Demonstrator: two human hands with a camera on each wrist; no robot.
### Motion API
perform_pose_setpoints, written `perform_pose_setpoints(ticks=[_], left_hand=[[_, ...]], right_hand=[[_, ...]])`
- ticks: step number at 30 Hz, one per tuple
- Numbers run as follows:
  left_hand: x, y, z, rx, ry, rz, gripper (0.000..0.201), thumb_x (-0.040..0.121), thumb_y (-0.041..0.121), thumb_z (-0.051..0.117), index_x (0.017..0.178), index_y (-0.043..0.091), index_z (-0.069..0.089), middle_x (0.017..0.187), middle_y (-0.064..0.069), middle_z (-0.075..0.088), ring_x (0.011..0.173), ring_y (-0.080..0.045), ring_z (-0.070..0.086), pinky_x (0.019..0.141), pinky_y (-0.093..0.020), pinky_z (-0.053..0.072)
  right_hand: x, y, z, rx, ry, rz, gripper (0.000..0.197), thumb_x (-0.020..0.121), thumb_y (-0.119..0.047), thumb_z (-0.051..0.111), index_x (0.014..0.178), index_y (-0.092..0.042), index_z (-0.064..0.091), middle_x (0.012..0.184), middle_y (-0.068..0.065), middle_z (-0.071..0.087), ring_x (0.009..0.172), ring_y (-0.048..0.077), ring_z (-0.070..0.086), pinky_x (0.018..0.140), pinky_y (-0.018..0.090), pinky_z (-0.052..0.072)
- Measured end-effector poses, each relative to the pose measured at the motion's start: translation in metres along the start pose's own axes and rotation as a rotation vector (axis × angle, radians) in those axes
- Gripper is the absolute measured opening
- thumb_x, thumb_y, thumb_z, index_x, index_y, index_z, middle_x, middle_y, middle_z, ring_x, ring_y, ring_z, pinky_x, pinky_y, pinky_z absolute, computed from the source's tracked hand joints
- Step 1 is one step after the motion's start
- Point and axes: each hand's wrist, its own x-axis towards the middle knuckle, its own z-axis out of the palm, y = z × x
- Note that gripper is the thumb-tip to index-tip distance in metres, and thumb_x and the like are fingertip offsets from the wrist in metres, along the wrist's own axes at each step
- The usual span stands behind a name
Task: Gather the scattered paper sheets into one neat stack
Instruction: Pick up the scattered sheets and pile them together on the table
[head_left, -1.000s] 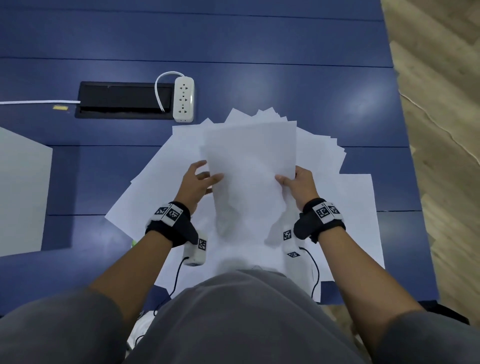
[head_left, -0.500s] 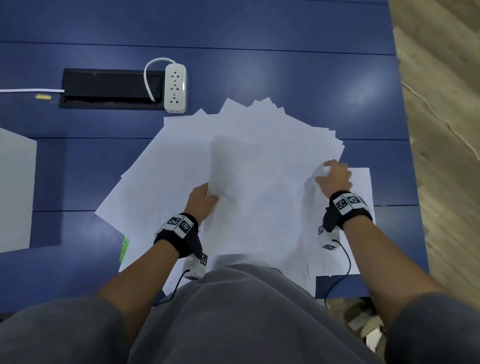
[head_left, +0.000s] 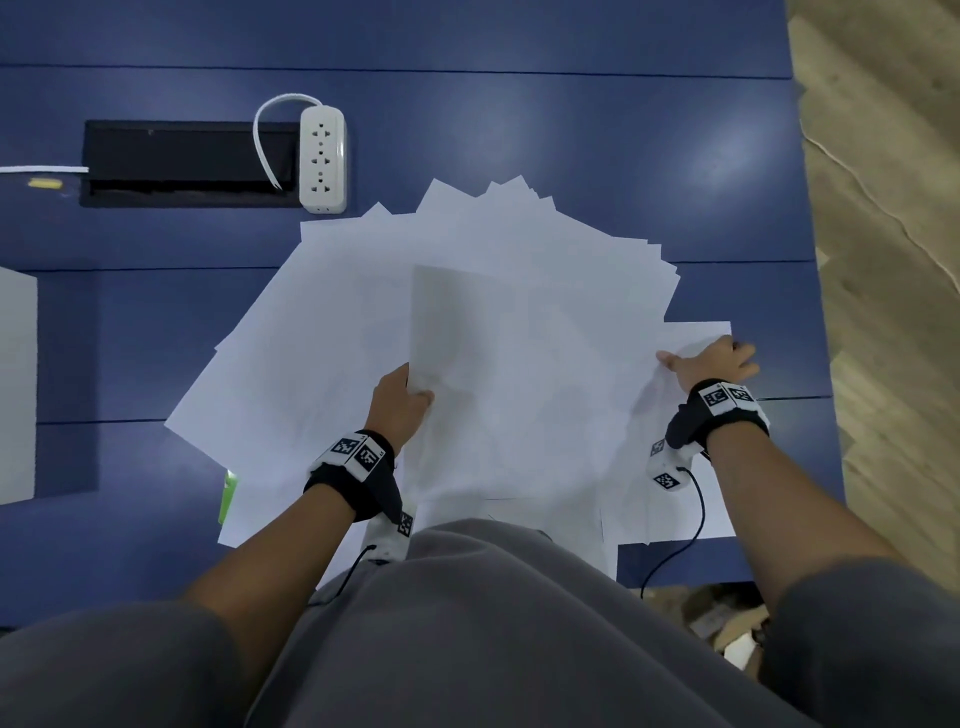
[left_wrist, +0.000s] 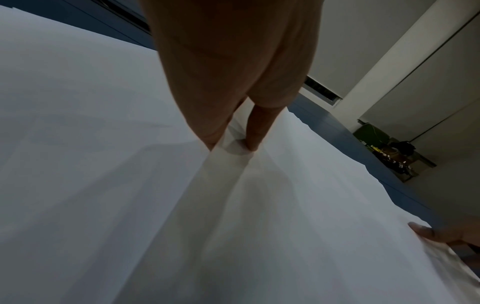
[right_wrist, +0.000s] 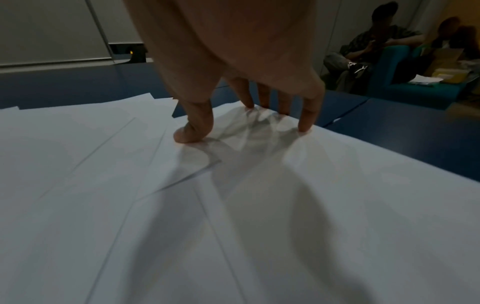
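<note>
Many white paper sheets (head_left: 519, 322) lie fanned and overlapping on the table; one sheet (head_left: 457, 332) is raised above them.

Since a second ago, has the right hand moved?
Yes. The right hand has gone from the held sheet out toward the table's right edge, fingertips now pressing the rightmost sheet.

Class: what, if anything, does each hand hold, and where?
Left hand pinches the raised sheet at its left edge; right hand holds nothing, fingertips pressing the rightmost sheet.

left hand (head_left: 399, 405) pinching sheet (head_left: 457, 332), fanned paper sheets (head_left: 571, 291)
</note>
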Motion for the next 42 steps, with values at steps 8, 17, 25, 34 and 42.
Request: perform_pose_setpoints(ticks=[8, 17, 25, 34, 42], left_hand=[[0.0, 0.0, 0.004, 0.042, 0.011, -0.019, 0.025, 0.085, -0.001, 0.054, 0.101, 0.016, 0.062, 0.101, -0.008, 0.068, 0.095, -0.03, 0.064, 0.086, -0.041, 0.054], [0.003, -0.002, 0.002, 0.102, 0.007, -0.021, 0.026, 0.081, 0.003, 0.056, 0.103, 0.013, 0.065, 0.099, -0.007, 0.07, 0.095, -0.029, 0.065, 0.086, -0.043, 0.055], [0.003, 0.003, 0.006, 0.164, 0.027, -0.021, 0.026, 0.082, 0.002, 0.052, 0.105, 0.008, 0.064, 0.098, -0.008, 0.067, 0.092, -0.029, 0.063, 0.082, -0.036, 0.054], [0.002, 0.017, 0.016, 0.207, -0.016, 0.028, 0.026, 0.089, 0.006, 0.04, 0.107, 0.002, 0.058, 0.101, -0.012, 0.062, 0.088, -0.027, 0.055, 0.074, -0.032, 0.047], [-0.018, 0.039, 0.034, -0.055, -0.122, 0.181, 0.049, 0.089, -0.003, 0.035, 0.134, 0.012, 0.045, 0.131, -0.006, 0.055, 0.121, -0.024, 0.052, 0.106, -0.043, 0.042]], right_hand=[[0.002, 0.002, -0.001, 0.094, 0.051, 0.034, 0.08, 0.068, -0.041, 0.082, 0.127, -0.007, 0.04, 0.133, 0.014, 0.039, 0.127, 0.034, 0.032, 0.098, 0.057, 0.037], [0.032, 0.029, -0.035, 0.14, -0.305, -0.076, 0.048, 0.067, -0.014, 0.082, 0.109, -0.002, 0.062, 0.108, 0.016, 0.066, 0.097, 0.035, 0.063, 0.09, 0.046, 0.051], [-0.002, 0.017, -0.077, 0.309, 0.191, -0.148, 0.013, 0.078, -0.009, 0.072, 0.083, -0.005, 0.061, 0.097, 0.019, 0.068, 0.089, 0.037, 0.064, 0.08, 0.045, 0.052], [-0.06, -0.021, -0.123, 0.589, 0.504, -0.559, 0.026, 0.087, -0.02, 0.048, 0.109, -0.008, 0.056, 0.108, 0.011, 0.065, 0.096, 0.026, 0.061, 0.08, 0.032, 0.048], [-0.145, -0.07, -0.052, 0.213, 0.057, -0.779, 0.027, 0.09, 0.0, 0.042, 0.115, 0.007, 0.05, 0.114, 0.026, 0.051, 0.105, 0.039, 0.051, 0.086, 0.035, 0.035]])
